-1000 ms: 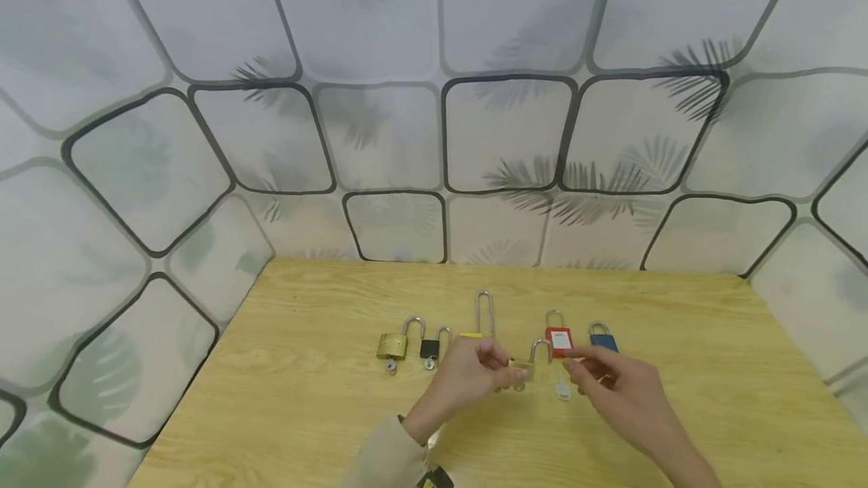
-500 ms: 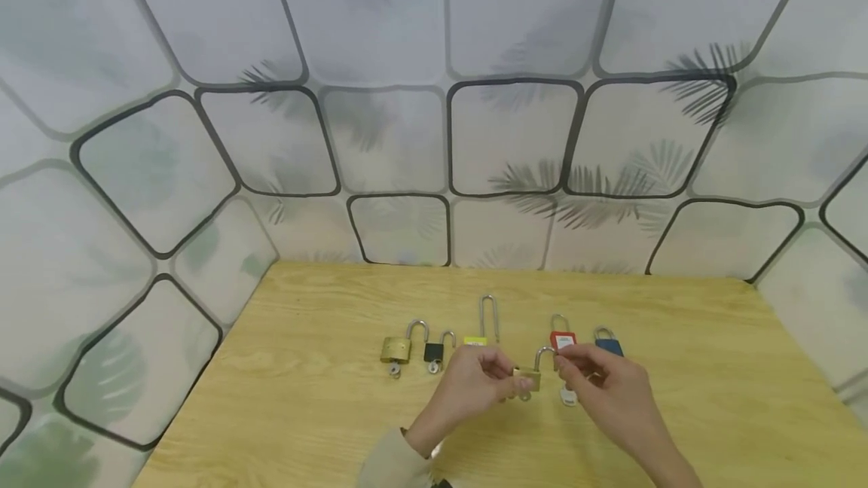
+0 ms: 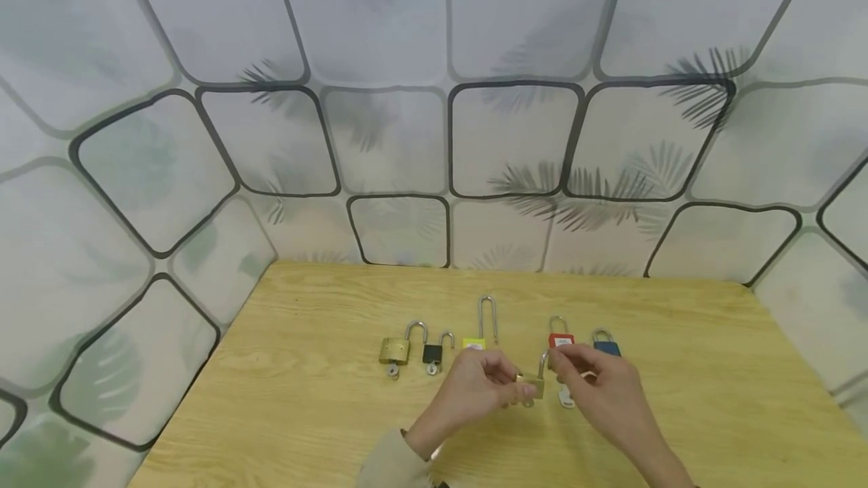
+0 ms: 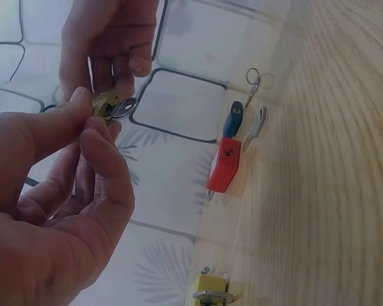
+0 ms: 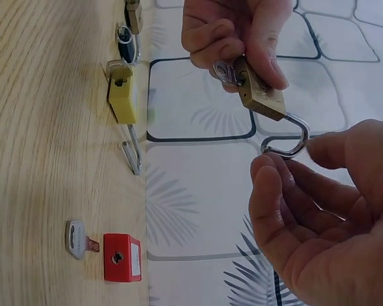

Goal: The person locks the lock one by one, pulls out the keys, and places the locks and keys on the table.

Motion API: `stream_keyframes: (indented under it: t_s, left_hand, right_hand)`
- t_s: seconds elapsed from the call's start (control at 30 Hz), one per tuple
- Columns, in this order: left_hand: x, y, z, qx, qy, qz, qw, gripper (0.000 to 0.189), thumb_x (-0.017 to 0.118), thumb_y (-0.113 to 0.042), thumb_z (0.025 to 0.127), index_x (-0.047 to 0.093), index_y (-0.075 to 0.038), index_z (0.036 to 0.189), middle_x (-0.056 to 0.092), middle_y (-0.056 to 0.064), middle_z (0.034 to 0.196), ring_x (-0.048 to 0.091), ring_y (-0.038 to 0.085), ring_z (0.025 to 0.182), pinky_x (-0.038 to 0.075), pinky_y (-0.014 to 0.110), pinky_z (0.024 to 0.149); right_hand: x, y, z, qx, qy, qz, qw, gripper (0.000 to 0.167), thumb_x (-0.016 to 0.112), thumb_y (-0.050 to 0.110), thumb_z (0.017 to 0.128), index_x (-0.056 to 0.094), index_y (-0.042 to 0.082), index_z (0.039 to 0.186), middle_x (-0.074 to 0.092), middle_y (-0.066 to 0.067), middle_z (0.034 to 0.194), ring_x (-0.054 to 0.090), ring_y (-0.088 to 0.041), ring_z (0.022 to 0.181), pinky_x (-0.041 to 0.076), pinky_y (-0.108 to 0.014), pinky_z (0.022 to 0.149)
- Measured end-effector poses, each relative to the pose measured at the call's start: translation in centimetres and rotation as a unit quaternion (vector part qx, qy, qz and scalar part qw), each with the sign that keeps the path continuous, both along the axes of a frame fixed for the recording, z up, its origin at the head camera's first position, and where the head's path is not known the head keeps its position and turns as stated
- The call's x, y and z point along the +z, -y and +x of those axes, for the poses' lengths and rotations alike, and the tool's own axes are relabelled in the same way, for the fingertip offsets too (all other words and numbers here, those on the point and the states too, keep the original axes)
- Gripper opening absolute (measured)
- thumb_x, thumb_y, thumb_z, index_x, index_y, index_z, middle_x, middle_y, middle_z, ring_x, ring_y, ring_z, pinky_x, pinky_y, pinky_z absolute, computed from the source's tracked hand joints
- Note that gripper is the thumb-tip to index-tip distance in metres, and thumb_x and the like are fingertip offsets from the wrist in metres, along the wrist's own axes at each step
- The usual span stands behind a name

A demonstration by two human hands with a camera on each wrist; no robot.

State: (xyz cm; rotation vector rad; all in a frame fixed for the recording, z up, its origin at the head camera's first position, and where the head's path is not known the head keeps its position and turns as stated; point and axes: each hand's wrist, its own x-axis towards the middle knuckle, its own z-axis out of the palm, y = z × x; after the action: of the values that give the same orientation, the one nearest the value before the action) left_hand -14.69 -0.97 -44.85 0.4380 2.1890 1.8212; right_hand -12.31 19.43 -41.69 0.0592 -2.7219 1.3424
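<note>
Leftmost, beyond and left of the left hand, a big brass padlock [image 3: 394, 350], open on the tabletop [image 3: 305, 398], with a dangling-looking key [image 3: 392, 371] at its base. Next, nearer that hand, a black padlock [image 3: 432, 353], also open, with a round-headed key [image 3: 432, 369]. Just beyond the left knuckles, a yellow padlock [image 3: 473, 343] with a tall steel loop [image 3: 487, 315], partly hidden. Then the left hand [image 3: 478, 382], raised, in a thumb-and-finger pinch on the body of a small brass padlock [image 3: 532, 387], held between both hands, above the tabletop; in its base, a silvery key [image 5: 226, 72]. Beyond the right fingertips, a red padlock [image 3: 561, 339], and beside that hand, a pale key [image 3: 566, 398]. Then the right hand [image 3: 600, 382], with thumb and fingertips on the open shackle [image 5: 302, 131] of the small brass padlock. Farthest right, beyond the right knuckles, a blue padlock [image 3: 606, 348], lower part covered; near it, a ringed key [image 4: 253, 83].
</note>
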Motion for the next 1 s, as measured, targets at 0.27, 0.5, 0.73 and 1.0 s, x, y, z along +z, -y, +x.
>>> stream_keyframes:
  t_s: [0.27,0.5,0.73,1.0]
  left_hand:
    - [0.0,-0.3,0.2,-0.018,-0.004,0.003,0.9998,0.021,0.086,-0.018,0.083,0.072,-0.002,0.080,0.072,0.004,0.069,0.061,0.003,0.056,0.052,0.019,0.053]
    - [0.0,-0.3,0.0,-0.022,-0.006,0.006,0.9997,0.022,0.086,-0.018,0.083,0.072,-0.002,0.079,0.072,0.004,0.068,0.061,0.002,0.056,0.051,0.018,0.052]
    - [-0.2,-0.5,0.2,-0.023,0.004,0.007,0.9997,0.020,0.086,-0.016,0.083,0.073,-0.002,0.080,0.071,0.001,0.068,0.060,0.003,0.057,0.050,0.018,0.053]
    - [-0.4,-0.6,0.4,-0.025,0.025,-0.006,0.9994,0.021,0.086,-0.020,0.084,0.073,-0.004,0.082,0.069,-0.006,0.068,0.060,0.002,0.058,0.050,0.018,0.052]
  right_hand:
    - [0.1,0.4,0.0,0.006,0.029,0.004,0.9996,0.029,0.062,0.039,0.103,0.077,0.016,0.110,0.076,0.004,0.089,0.066,-0.007,0.080,0.053,-0.022,0.061]
    - [0.2,0.7,-0.1,0.017,0.004,0.017,0.9997,0.025,0.066,0.036,0.101,0.078,0.016,0.108,0.078,0.006,0.092,0.065,0.000,0.077,0.053,-0.021,0.063]
    - [0.4,1.2,-0.1,0.011,0.028,0.028,0.9992,0.021,0.071,0.035,0.098,0.078,0.018,0.106,0.078,0.005,0.093,0.064,-0.002,0.076,0.053,-0.019,0.065]
    - [0.2,1.4,0.2,0.007,0.020,0.021,0.9996,0.008,0.073,0.021,0.096,0.079,0.017,0.100,0.077,0.006,0.088,0.064,-0.001,0.074,0.053,-0.019,0.064]
